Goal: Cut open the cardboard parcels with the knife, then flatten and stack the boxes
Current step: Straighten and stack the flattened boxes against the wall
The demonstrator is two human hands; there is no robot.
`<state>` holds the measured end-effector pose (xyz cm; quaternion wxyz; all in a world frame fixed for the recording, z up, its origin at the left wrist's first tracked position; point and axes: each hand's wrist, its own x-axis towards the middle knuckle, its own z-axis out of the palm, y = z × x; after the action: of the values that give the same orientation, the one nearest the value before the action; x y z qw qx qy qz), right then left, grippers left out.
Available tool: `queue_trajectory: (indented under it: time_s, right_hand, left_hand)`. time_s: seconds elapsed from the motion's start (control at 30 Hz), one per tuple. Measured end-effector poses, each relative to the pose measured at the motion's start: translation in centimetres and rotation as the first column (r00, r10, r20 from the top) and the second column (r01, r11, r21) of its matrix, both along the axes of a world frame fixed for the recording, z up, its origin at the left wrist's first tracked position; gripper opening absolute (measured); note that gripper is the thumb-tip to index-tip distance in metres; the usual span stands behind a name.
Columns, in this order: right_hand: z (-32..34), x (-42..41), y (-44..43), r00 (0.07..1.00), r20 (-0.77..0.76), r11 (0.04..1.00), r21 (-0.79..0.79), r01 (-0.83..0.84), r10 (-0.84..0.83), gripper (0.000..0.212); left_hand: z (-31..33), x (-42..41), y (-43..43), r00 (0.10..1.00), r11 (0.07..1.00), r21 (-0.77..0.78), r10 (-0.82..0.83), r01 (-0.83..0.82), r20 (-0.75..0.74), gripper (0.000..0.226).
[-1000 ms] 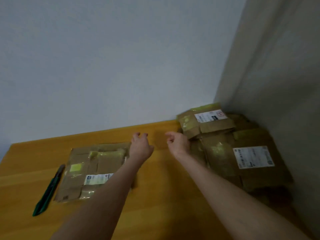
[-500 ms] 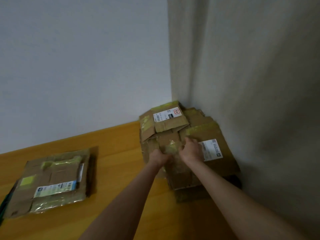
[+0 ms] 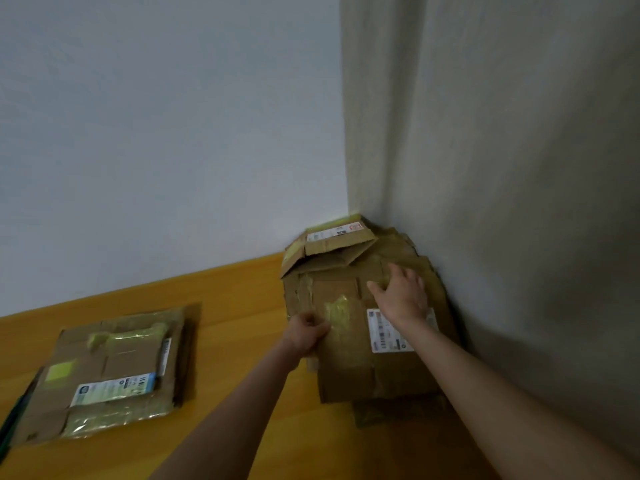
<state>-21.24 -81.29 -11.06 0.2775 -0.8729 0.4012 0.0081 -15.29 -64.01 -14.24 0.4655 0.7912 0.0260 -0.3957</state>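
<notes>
Wooden tabletop (image 3: 242,306) tucked into a room corner, pale wall behind, grey wall on the right. Against that corner, pile of flattened boxes (image 3: 349,258), taped and labelled. With left hand (image 3: 306,336), grips the left edge of the top flattened box (image 3: 346,362), fingers curled round the cardboard. With right hand (image 3: 401,296), presses flat on the same sheet, fingers spread, clasping nothing. Probably to square the sheet on the pile and hold it down against springy creases.

Well apart on the left, second stack of flattened parcels (image 3: 110,368), lying flat on the table. At the far left edge, sliver of a dark green knife (image 3: 10,422), mostly cut off by the frame. Hemmed in by both walls, so no room to push the pile back or rightward. Loose flap (image 3: 332,251) at the back, sticking up.
</notes>
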Motion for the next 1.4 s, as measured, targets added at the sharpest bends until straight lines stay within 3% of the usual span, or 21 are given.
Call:
queue_trajectory:
  time_s: [0.13,0.27,0.33,0.43,0.57,0.67,0.73,0.83,0.93,1.03,1.13,1.27,1.4]
  right_hand:
    - [0.6,2.5,0.7,0.991,0.12,0.99,0.135,0.035,-0.051,0.077]
    - [0.4,5.8,0.1,0.98,0.153,0.963,0.256,0.082,-0.124,0.079]
    - [-0.4,7.4,-0.5,0.988,0.091,0.965,0.242,0.101,-0.126,0.074]
    - [-1.5,9.1,-1.1,0.994,0.026,0.977,0.186,0.102,-0.109,0.052]
    - [-1.0,10.4,-1.5,0.94,0.239,0.946,0.274,0.175,-0.243,0.041]
    - [0.5,9.7,-1.2,0.872,0.357,0.9,0.394,0.184,-0.335,0.046]
    - [1.3,8.2,-0.8,0.865,0.345,0.889,0.405,0.213,-0.365,0.051]
    - [1.5,5.0,-0.3,0.902,0.217,0.895,0.341,0.289,-0.374,0.05]
    - [1.4,1.5,0.6,0.923,0.084,0.906,0.245,0.346,-0.376,0.057]
    - [0.3,-1.7,1.8,0.924,-0.052,0.905,0.186,0.382,-0.379,0.07]
    - [-1.0,-4.8,2.7,0.904,-0.171,0.891,0.176,0.418,-0.391,0.08]
    - [-3.0,-6.2,1.7,0.901,-0.198,0.865,0.263,0.428,-0.385,0.108]
    - [-3.8,-5.9,0.6,0.911,-0.173,0.845,0.341,0.412,-0.375,0.12]
  left_hand:
    - [0.1,1.7,1.5,0.992,0.988,0.152,0.01,-0.029,0.124,0.054]
    - [-0.1,6.6,1.7,0.909,0.957,0.166,0.156,-0.236,0.387,0.073]
    - [-0.8,9.1,1.2,0.917,0.952,0.156,0.195,-0.262,0.348,0.072]
    - [-2.2,11.3,0.1,0.956,0.959,0.055,0.272,-0.279,0.11,0.069]
    - [-2.3,11.8,-1.2,0.868,0.886,-0.14,0.462,-0.443,0.181,0.036]
    - [-0.5,11.7,-0.8,0.808,0.8,-0.309,0.573,-0.515,0.137,0.037]
    - [0.8,11.1,0.2,0.85,0.798,-0.371,0.525,-0.475,0.044,0.034]
    - [1.5,9.0,2.0,0.94,0.867,-0.376,0.338,-0.327,-0.039,0.021]
    - [1.1,5.7,3.6,0.998,0.969,-0.238,0.06,-0.061,-0.011,0.018]
    - [-0.4,2.4,4.2,0.996,0.994,-0.068,-0.086,0.087,0.017,0.033]
    - [-2.1,-0.1,4.3,0.985,0.992,0.059,-0.116,0.109,0.13,0.055]
    - [-3.5,-1.2,3.5,0.999,0.995,-0.098,-0.032,0.029,-0.034,0.057]
    - [-3.8,-1.3,2.7,0.996,0.987,-0.132,0.089,-0.093,-0.031,0.048]
